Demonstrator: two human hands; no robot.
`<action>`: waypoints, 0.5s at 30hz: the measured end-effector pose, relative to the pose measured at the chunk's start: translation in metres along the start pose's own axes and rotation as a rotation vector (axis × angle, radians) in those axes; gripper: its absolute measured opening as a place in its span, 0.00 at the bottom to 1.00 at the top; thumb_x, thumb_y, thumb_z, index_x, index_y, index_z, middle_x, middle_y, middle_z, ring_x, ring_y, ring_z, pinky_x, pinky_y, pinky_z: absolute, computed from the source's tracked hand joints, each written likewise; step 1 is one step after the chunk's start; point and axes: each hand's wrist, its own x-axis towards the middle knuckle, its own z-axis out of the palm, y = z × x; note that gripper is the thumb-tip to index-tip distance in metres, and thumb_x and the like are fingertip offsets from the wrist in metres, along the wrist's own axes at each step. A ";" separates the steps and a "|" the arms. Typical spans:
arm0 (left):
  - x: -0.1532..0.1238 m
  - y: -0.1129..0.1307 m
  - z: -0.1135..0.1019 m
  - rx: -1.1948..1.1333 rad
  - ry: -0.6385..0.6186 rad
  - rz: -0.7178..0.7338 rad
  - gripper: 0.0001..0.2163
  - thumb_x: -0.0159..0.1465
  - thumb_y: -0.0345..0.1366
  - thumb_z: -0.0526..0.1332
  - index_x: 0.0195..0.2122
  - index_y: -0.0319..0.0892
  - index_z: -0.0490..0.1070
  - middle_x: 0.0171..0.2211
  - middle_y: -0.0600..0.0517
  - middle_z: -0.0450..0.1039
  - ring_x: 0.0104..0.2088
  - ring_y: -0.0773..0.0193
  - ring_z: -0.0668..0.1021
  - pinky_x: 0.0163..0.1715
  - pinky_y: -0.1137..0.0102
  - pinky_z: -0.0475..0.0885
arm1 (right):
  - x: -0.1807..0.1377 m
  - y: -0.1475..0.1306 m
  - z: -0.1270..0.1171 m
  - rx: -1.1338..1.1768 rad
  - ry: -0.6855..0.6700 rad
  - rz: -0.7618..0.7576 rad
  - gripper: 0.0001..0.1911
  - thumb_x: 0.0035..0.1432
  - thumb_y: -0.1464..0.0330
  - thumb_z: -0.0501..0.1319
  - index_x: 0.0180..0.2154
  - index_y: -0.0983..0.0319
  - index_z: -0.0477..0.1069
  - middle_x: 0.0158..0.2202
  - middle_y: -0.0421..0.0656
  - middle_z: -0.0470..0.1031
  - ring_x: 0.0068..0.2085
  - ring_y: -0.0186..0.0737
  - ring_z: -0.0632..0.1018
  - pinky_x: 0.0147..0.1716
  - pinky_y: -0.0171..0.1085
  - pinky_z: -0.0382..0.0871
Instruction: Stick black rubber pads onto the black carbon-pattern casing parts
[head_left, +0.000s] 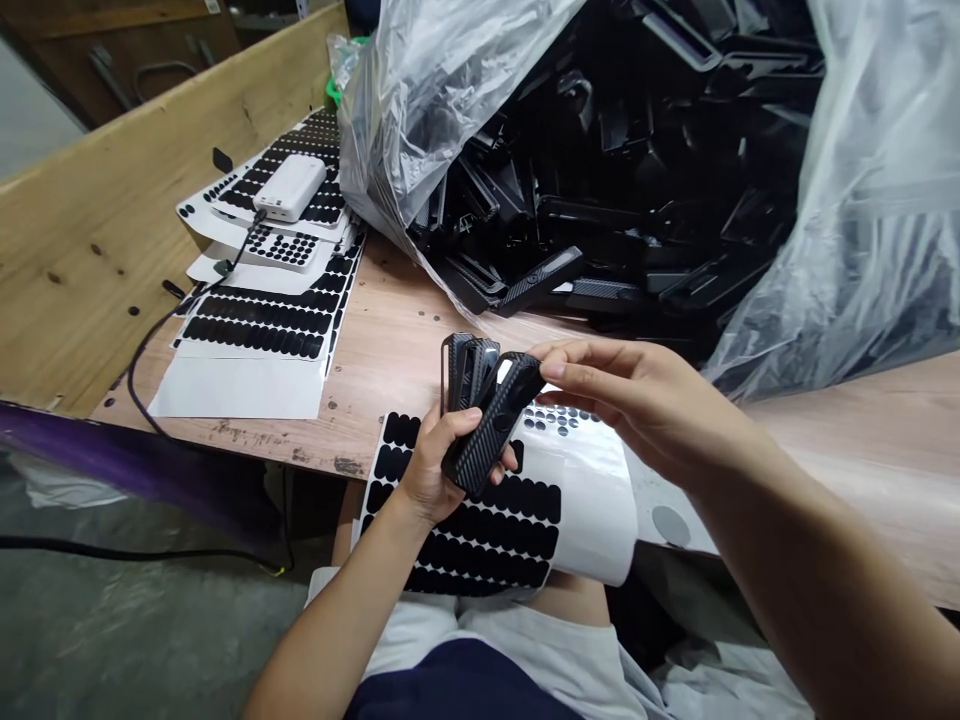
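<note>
My left hand is wrapped round a small stack of black carbon-pattern plastic casings, held upright above my lap. My right hand reaches in from the right, its fingertips pinched at the top end of the front casing. Under both hands lies a white backing sheet of black oval stickers, hanging over the table's front edge onto my lap.
A big clear plastic bag full of black plastic parts fills the table's back right. More sticker sheets lie at the left, with a white power bank and its black cable on them. A wooden board walls the left side.
</note>
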 end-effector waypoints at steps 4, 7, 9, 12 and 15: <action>0.000 0.000 -0.001 -0.007 0.012 -0.003 0.18 0.56 0.46 0.70 0.39 0.38 0.71 0.22 0.50 0.76 0.21 0.62 0.79 0.17 0.75 0.69 | 0.000 0.001 0.002 0.004 0.015 0.012 0.24 0.38 0.46 0.79 0.26 0.57 0.81 0.32 0.44 0.82 0.35 0.44 0.80 0.40 0.44 0.78; 0.001 0.000 -0.001 -0.001 0.017 0.000 0.18 0.56 0.46 0.70 0.40 0.38 0.71 0.23 0.51 0.76 0.20 0.63 0.78 0.16 0.75 0.69 | 0.000 0.002 0.002 0.015 0.014 0.022 0.22 0.39 0.47 0.80 0.27 0.57 0.82 0.33 0.44 0.83 0.37 0.46 0.81 0.42 0.45 0.78; 0.001 0.000 -0.002 0.001 0.019 0.001 0.18 0.56 0.46 0.69 0.40 0.39 0.71 0.23 0.51 0.76 0.21 0.62 0.79 0.16 0.75 0.69 | 0.001 0.002 0.001 -0.001 0.019 0.013 0.23 0.39 0.46 0.79 0.27 0.57 0.82 0.33 0.45 0.83 0.37 0.47 0.81 0.41 0.45 0.78; 0.001 -0.001 -0.002 0.010 0.012 0.000 0.18 0.57 0.46 0.69 0.40 0.38 0.71 0.23 0.50 0.76 0.20 0.63 0.78 0.17 0.74 0.69 | 0.001 0.003 0.002 -0.019 0.024 0.000 0.24 0.40 0.45 0.79 0.27 0.57 0.81 0.33 0.45 0.83 0.37 0.47 0.81 0.40 0.45 0.78; 0.001 -0.002 -0.004 0.016 -0.009 -0.005 0.18 0.58 0.47 0.68 0.38 0.37 0.72 0.22 0.49 0.76 0.20 0.63 0.77 0.17 0.74 0.69 | 0.000 0.004 0.003 -0.038 0.041 -0.031 0.24 0.42 0.45 0.78 0.28 0.58 0.81 0.33 0.45 0.82 0.36 0.45 0.80 0.40 0.43 0.77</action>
